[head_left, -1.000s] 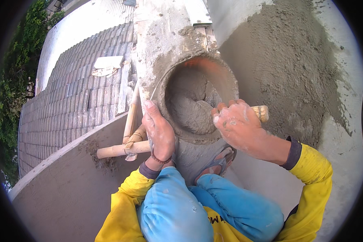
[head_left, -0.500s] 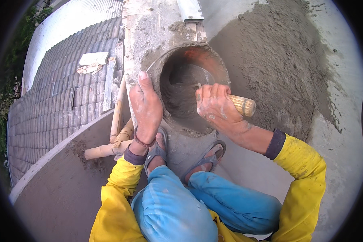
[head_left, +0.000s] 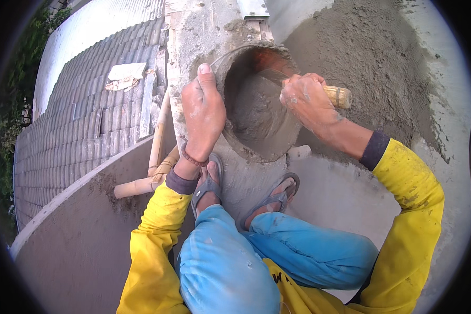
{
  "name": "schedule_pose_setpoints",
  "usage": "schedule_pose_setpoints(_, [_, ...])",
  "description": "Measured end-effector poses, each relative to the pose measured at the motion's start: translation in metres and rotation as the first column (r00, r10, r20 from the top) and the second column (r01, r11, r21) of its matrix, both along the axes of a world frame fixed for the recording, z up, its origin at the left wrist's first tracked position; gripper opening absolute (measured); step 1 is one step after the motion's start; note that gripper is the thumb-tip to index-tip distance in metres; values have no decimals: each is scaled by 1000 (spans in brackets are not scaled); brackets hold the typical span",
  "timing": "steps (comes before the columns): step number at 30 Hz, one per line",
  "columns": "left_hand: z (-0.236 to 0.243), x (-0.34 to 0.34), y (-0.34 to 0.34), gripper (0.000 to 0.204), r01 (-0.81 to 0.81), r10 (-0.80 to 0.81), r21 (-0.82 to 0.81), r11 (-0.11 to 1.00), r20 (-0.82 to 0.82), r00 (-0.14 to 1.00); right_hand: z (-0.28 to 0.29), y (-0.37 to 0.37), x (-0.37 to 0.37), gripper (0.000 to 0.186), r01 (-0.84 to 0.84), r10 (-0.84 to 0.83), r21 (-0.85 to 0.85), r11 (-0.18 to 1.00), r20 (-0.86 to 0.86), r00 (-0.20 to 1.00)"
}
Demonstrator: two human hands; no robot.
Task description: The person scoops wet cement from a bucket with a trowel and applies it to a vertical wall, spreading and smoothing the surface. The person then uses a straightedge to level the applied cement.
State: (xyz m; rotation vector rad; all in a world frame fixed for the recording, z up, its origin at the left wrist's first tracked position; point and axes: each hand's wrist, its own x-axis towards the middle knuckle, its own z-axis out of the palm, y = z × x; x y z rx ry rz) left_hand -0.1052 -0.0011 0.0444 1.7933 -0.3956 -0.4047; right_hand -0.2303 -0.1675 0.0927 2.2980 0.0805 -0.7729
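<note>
A mortar-caked bucket [head_left: 271, 153] tilts toward me, its orange inner wall showing near the far rim. Wet grey mortar [head_left: 261, 112] lies inside. My left hand [head_left: 204, 112] is closed on the bucket's thin wire handle [head_left: 226, 54], thumb pointing up, at the left of the rim. Over the right rim, my right hand [head_left: 310, 102] grips a trowel by its wooden handle [head_left: 338, 97]. Part of the trowel's blade [head_left: 272, 75] shows inside the bucket, near the far wall; the rest is hidden by mortar and my fingers.
A large heap of grey mortar [head_left: 371, 57] spreads to the right of the bucket. My sandalled feet stand just below it on a narrow ledge. Tied bamboo poles [head_left: 133, 188] and a curved wall [head_left: 83, 209] are at left, with a tiled roof [head_left: 73, 115] beyond.
The trowel and my right hand have moved up and right, toward the bucket's far right rim. The bucket tilts more toward me, and its mortar shows more. My left hand keeps its hold.
</note>
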Motion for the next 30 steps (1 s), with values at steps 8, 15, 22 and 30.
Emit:
schedule_pose_setpoints(8, [-13, -3, 10, 57, -158, 158, -13, 987, -26, 987, -1, 13, -33, 6, 70, -159, 488, 870, 143, 977])
schedule_pose_setpoints(15, [-11, -21, 20, 57, -148, 145, -67, 987, -44, 988, 7, 38, -44, 25, 566, -598, 688, 454, -236, 766])
schedule_pose_setpoints(22, [3, -12, 3, 58, -5, 6, -26, 1000, 43, 999, 19, 48, -58, 27, 538, -822, 822, 187, -169, 544])
schedule_pose_setpoints(30, [4, 19, -1, 61, 105, -111, 103, 989, 48, 993, 30, 1, -6, 14, 12, -76, 106, 994, 628, 775])
